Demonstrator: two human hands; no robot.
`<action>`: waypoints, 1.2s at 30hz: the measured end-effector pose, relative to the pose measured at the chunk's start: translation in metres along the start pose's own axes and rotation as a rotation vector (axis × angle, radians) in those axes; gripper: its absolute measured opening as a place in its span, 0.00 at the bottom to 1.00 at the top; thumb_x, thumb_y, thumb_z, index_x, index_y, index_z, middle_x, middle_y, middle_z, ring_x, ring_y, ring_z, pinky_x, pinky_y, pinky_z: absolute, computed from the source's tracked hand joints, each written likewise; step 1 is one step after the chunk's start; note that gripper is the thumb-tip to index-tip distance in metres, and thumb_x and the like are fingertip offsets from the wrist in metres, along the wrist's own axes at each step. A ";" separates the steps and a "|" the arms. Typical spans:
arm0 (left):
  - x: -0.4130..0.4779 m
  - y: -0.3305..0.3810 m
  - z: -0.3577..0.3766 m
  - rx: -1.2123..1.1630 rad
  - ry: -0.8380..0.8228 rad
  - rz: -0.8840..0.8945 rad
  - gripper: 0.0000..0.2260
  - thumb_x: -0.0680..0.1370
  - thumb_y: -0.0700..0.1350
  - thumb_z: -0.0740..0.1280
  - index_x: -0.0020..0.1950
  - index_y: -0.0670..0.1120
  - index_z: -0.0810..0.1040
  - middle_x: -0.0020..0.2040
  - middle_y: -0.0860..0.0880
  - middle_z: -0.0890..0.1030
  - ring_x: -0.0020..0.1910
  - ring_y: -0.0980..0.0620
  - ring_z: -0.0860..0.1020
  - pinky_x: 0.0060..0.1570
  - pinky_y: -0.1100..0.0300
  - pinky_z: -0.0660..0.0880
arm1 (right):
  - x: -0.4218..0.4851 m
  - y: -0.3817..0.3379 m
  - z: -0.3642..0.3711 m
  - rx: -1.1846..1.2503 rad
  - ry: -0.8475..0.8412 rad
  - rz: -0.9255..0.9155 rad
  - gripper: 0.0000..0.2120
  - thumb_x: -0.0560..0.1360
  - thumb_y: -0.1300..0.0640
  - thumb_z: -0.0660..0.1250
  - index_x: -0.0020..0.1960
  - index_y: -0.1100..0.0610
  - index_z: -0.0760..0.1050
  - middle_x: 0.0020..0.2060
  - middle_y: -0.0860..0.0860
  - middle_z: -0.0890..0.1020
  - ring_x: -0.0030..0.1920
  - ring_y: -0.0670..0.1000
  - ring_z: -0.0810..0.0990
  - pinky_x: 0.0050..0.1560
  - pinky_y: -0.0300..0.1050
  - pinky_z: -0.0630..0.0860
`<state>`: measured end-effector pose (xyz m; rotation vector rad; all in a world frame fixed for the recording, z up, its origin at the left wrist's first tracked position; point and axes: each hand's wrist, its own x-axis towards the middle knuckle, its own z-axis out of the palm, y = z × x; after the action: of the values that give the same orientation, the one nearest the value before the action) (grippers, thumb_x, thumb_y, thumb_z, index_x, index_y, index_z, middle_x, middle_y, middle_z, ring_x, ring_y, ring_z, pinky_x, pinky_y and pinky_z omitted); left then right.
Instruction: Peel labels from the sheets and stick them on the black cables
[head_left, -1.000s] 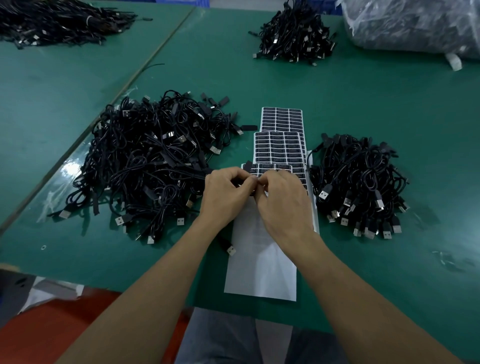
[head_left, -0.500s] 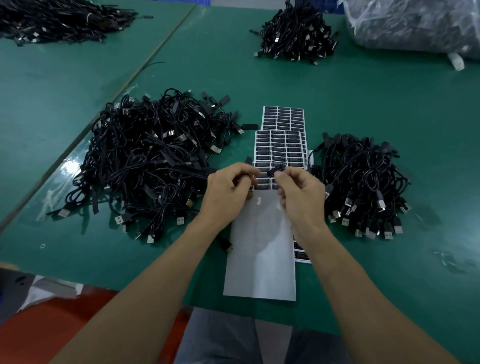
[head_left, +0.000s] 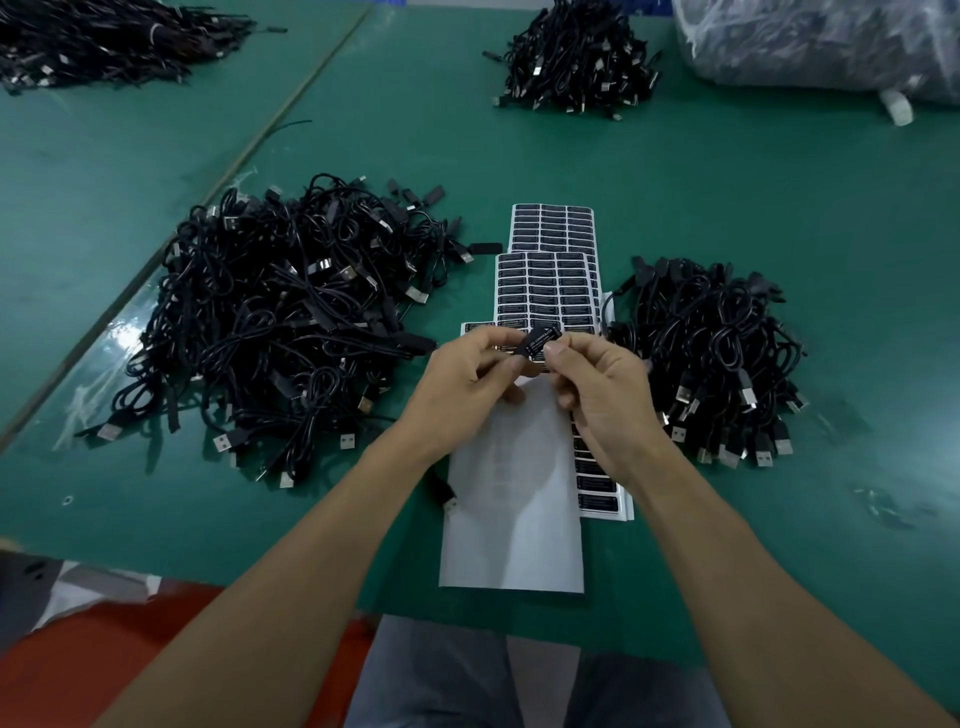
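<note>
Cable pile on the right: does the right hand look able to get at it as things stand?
Probably yes. The right cable pile lies just beside the right hand with nothing between, but its grip is busy pinching a label with the left hand.

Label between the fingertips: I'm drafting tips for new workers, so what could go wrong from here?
1. The left hand and right hand pinch the label at its ends; it may curl and stick to itself or to a finger.
2. The left cable pile and right cable pile look alike; a labelled cable could be dropped into the wrong one.
3. The blank backing sheet lies loose beneath the hands and could be dragged askew.
</note>
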<state>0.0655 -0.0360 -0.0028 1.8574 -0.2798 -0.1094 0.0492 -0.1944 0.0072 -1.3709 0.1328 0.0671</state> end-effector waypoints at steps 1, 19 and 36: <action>0.000 0.000 0.000 -0.018 0.003 -0.019 0.08 0.82 0.38 0.65 0.60 0.46 0.77 0.46 0.52 0.87 0.38 0.54 0.83 0.49 0.60 0.80 | 0.000 0.000 0.000 -0.012 -0.003 0.002 0.12 0.80 0.64 0.66 0.39 0.55 0.78 0.28 0.49 0.75 0.28 0.42 0.69 0.30 0.33 0.68; -0.002 0.003 -0.002 -0.178 -0.046 -0.047 0.17 0.80 0.30 0.65 0.53 0.53 0.79 0.39 0.56 0.86 0.37 0.60 0.82 0.43 0.68 0.77 | 0.003 0.003 0.004 -0.156 0.025 -0.005 0.11 0.79 0.64 0.67 0.39 0.58 0.79 0.29 0.50 0.79 0.29 0.43 0.75 0.35 0.33 0.74; -0.004 0.009 -0.001 -0.200 -0.044 -0.059 0.16 0.79 0.30 0.65 0.51 0.51 0.80 0.38 0.55 0.86 0.37 0.61 0.83 0.42 0.70 0.77 | 0.003 0.003 0.001 -0.218 0.004 -0.005 0.09 0.79 0.63 0.67 0.41 0.57 0.79 0.29 0.49 0.78 0.29 0.42 0.74 0.35 0.33 0.73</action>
<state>0.0601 -0.0363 0.0058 1.6663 -0.2357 -0.2113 0.0519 -0.1928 0.0039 -1.5886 0.1287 0.0763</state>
